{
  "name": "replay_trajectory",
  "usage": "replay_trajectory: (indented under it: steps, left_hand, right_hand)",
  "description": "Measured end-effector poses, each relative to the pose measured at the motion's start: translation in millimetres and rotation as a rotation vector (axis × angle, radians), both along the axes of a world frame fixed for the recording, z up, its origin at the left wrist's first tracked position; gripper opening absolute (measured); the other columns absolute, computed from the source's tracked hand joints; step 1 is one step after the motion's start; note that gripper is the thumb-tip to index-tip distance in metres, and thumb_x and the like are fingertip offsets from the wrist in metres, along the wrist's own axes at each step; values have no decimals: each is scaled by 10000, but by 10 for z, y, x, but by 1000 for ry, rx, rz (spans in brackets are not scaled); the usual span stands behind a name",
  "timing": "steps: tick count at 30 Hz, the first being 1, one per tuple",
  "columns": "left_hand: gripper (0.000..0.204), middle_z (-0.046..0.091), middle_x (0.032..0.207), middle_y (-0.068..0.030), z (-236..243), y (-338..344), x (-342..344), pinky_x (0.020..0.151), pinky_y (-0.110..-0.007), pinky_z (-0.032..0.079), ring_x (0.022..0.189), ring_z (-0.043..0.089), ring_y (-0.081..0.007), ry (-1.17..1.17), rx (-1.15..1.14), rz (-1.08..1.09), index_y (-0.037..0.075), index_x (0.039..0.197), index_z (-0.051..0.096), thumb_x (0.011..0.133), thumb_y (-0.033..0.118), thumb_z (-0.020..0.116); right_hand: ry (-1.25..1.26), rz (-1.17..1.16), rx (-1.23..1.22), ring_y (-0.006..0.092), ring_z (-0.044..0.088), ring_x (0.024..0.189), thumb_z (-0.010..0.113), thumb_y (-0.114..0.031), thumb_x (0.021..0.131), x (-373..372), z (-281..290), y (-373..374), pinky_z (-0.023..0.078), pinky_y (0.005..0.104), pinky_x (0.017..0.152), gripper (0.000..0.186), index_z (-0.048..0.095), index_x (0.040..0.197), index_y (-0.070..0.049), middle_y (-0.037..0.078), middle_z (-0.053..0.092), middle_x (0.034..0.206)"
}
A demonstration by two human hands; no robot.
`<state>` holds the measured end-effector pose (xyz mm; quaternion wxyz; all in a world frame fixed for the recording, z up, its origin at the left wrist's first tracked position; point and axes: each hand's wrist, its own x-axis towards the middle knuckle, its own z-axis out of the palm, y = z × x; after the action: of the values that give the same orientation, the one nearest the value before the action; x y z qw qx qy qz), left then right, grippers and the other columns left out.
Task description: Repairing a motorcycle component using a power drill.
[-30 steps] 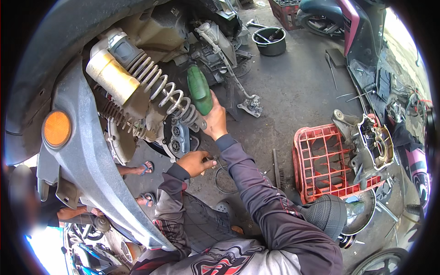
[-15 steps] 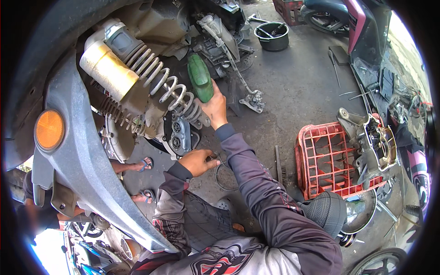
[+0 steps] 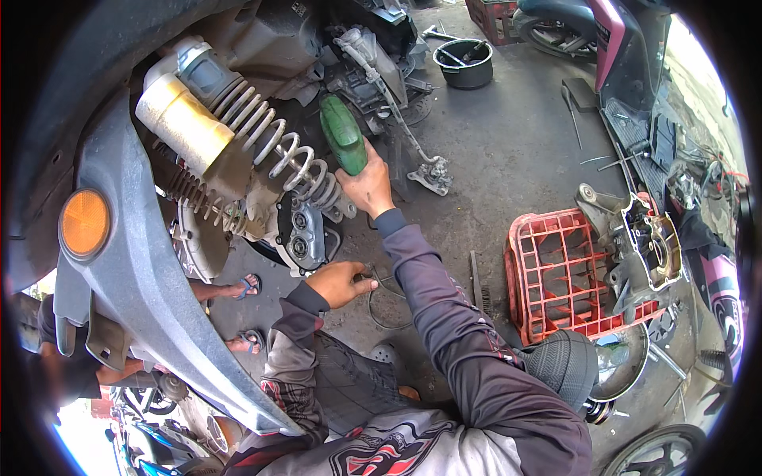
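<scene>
Oil-stained concrete lies under us. Our right hand (image 3: pixel 367 186) clamps the green power tool (image 3: pixel 343 145) nose-in beside the coil spring (image 3: pixel 278 151), far left; our left hand (image 3: pixel 340 283) closes on a thin cable (image 3: pixel 381 305) nearby.

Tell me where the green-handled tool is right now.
In the head view, the green-handled tool sits upper centre, gripped by the right hand, right beside the scooter's silver coil-spring shock absorber and above the grey engine cover.
</scene>
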<state>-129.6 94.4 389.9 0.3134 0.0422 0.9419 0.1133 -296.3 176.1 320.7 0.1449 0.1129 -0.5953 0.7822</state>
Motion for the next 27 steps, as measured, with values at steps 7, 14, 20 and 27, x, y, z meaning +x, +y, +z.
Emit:
replay_trajectory:
  steps: [7, 14, 20, 27]
  left_hand:
    - [584, 723, 1029, -263, -41, -26, 10, 877, -484, 523, 996, 693, -424, 32, 17, -9, -48, 1157, 688, 960, 498, 631]
    - [561, 722, 1027, -265, -15, 17, -34, 886, -486, 519, 998, 692, -423, -32, 19, 19, -30, 1149, 706, 962, 493, 629]
    - [546, 722, 1006, -265, -14, 23, -40, 880, -484, 519, 985, 695, -420, -14, 9, 17, -21, 1146, 714, 963, 487, 630]
    - [555, 722, 1012, -268, 10, 84, -45, 875, -488, 520, 989, 693, -427, -15, 18, 0, -35, 1137, 709, 966, 487, 627]
  right_hand:
    - [46, 8, 66, 444, 648, 1146, 745, -148, 730, -46, -29, 81, 535, 426, 964, 782, 464, 1430, 58, 305, 680, 1177]
    - [46, 48, 121, 442, 638, 1173, 744, -151, 729, -63, -22, 248, 524, 420, 992, 782, 467, 1431, 55, 301, 668, 1219]
    - [14, 175, 89, 426, 657, 1157, 740, -155, 734, -194, -134, 332, 525, 413, 990, 758, 491, 1418, 55, 292, 692, 1169]
    - [93, 70, 158, 476, 659, 1052, 760, -163, 719, -101, -109, 40, 560, 473, 907, 796, 471, 1430, 50, 332, 685, 1069]
